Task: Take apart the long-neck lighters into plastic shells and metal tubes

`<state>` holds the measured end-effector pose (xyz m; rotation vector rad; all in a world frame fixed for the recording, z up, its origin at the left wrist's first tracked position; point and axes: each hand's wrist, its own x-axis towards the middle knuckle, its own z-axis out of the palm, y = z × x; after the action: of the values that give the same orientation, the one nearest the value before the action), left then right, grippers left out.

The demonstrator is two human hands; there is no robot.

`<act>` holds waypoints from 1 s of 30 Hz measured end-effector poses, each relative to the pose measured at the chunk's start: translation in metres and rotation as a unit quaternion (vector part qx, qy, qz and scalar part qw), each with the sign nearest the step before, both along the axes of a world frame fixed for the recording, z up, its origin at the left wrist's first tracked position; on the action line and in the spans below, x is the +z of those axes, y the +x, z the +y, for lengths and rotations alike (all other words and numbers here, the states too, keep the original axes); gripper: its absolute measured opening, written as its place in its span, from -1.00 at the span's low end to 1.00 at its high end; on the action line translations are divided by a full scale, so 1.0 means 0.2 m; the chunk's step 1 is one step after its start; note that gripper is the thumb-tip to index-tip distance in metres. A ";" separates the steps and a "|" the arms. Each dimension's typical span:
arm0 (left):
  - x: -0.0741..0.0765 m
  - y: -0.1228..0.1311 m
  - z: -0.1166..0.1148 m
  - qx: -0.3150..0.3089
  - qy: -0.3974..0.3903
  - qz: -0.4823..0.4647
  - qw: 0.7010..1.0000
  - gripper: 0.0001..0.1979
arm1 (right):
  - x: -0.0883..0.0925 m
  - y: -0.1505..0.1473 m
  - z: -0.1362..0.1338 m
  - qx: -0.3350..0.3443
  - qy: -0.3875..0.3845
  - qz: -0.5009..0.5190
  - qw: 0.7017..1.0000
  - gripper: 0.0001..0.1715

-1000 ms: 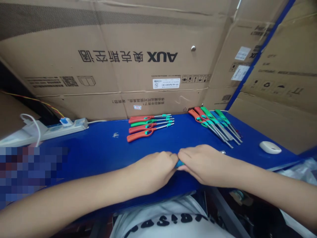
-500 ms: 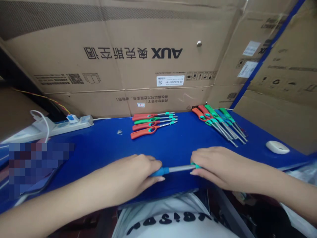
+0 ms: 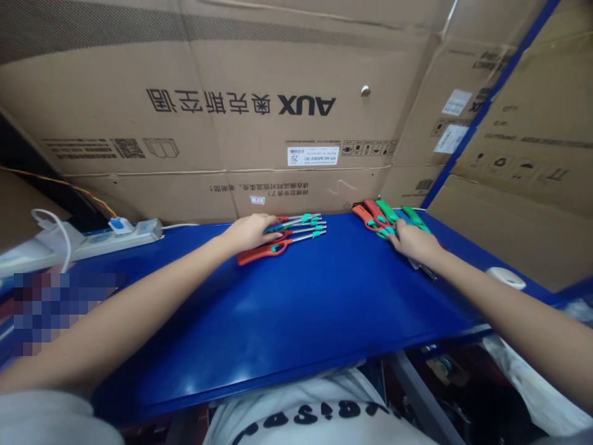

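My left hand [image 3: 250,232] is closed around a blue stick lighter [image 3: 273,228] at the row on the left, its metal tube pointing right. Nearest to me in that row lies an orange lighter [image 3: 259,253]; red handles show partly beneath my fingers. At the right-hand pile, my right hand [image 3: 417,241] has its fingers closed on a lighter, mostly covered by the hand. Around it are an orange lighter [image 3: 364,217], a red lighter [image 3: 376,211] and green lighters, one with its handle [image 3: 412,216] beyond my knuckles. Most of the pile's metal tubes are hidden.
Cardboard panels [image 3: 222,49] stand along the back and right of the blue table [image 3: 259,327]. A white power strip [image 3: 139,232] with cables lies at the left. A white mouse-shaped object [image 3: 506,278] sits near the right edge, partly behind my right forearm.
Both hands have moved apart and away from me. My left hand carried the blue lighter to the left row; my right hand let go of its tube end and reached the right pile.
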<state>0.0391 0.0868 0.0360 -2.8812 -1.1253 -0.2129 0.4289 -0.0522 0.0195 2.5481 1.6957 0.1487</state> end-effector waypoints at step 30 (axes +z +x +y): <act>0.15 0.01 -1.09 -0.178 -0.106 0.023 0.978 -0.83 | 0.32 -0.81 -0.73 0.565 0.074 0.054 0.820 -0.50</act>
<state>0.0418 -0.1309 0.0663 -3.2410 -0.6508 -0.0351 0.2666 -0.1975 0.0829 1.2474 3.0665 0.1928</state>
